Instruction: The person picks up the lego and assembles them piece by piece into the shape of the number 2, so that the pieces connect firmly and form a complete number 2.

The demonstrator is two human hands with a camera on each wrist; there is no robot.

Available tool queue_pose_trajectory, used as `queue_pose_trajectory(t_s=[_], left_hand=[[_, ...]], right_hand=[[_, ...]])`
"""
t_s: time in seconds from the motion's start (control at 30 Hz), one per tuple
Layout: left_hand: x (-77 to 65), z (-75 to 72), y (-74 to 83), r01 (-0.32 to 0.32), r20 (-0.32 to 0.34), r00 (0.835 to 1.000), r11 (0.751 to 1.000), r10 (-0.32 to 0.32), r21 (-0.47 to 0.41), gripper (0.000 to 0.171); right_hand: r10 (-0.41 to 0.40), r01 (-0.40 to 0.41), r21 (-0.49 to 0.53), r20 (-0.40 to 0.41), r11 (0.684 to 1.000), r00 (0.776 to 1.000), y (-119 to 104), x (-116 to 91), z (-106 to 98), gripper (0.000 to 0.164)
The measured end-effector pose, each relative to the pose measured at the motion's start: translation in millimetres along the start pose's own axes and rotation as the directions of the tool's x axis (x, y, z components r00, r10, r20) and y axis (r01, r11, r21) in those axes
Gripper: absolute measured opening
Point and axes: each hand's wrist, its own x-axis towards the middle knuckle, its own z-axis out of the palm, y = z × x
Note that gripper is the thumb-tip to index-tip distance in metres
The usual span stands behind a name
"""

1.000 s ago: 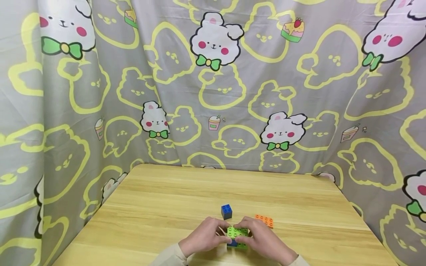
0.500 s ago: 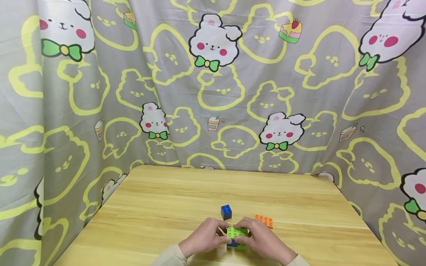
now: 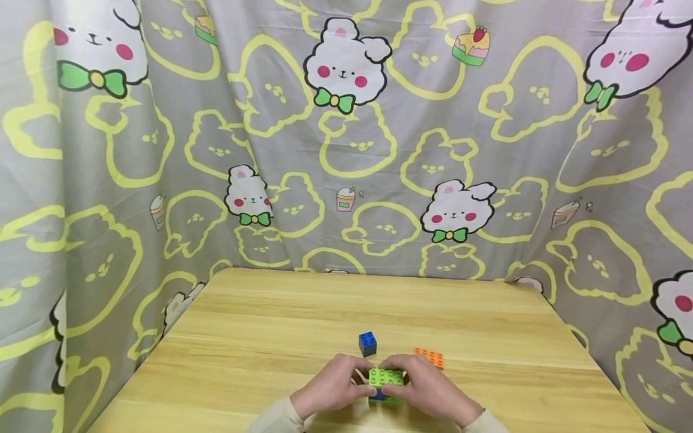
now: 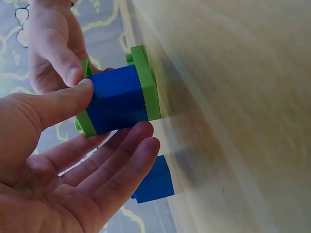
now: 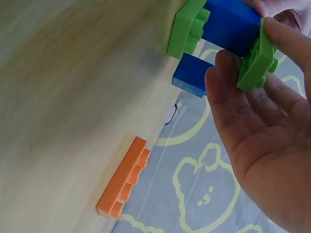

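On the table, a small stack of building bricks stands between both hands. A lime-green flat brick [image 3: 386,376] with studs up forms its top. Under it is a blue brick [image 4: 118,99] at the left end, standing on another green flat brick [image 4: 149,87]. My left hand [image 3: 337,385] holds the blue brick, thumb on the near face and fingers behind. My right hand [image 3: 429,388] pinches the right part of the top green brick between thumb and fingers. In the right wrist view, a gap shows between the two green bricks beside the blue one.
A separate blue brick [image 3: 367,343] stands just beyond the stack. An orange flat brick [image 3: 429,356] lies behind my right hand, studs up. The wooden table [image 3: 260,325] ends at a patterned curtain [image 3: 373,150] at the back and sides.
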Motion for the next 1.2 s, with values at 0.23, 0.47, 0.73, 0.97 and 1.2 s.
queue_pose_trajectory(t_s=[0.23, 0.47, 0.73, 0.97, 1.2], left_hand=[[0.7, -0.5, -1.2, 0.009, 0.008, 1.000, 1.000, -0.009, -0.001, 0.021], [1.5, -0.3, -1.2, 0.015, 0.000, 1.000, 1.000, -0.015, 0.019, 0.022], [1.3, -0.1, -0.8, 0.028, 0.002, 1.000, 1.000, -0.028, 0.013, 0.024], [1.1, -0.5, -1.4, 0.034, 0.000, 0.999, 0.999, -0.034, 0.021, 0.024], [1.7, 0.7, -1.4, 0.034, 0.001, 0.999, 0.999, -0.034, 0.014, 0.023]], right_hand=[[0.066, -0.066, 0.036, 0.019, 0.997, 0.998, -0.6, 0.8, -4.9, 0.034], [0.036, -0.035, 0.033, -0.033, 0.999, 0.999, 2.8, 11.2, -14.2, 0.042], [0.013, -0.011, 0.025, -0.073, 1.000, 0.997, 10.5, 24.8, -22.8, 0.041], [0.034, -0.032, 0.024, -0.080, 0.999, 0.996, 12.6, 35.6, -21.7, 0.043], [0.052, -0.050, 0.028, -0.075, 0.998, 0.996, 16.6, 46.0, -18.5, 0.044]])
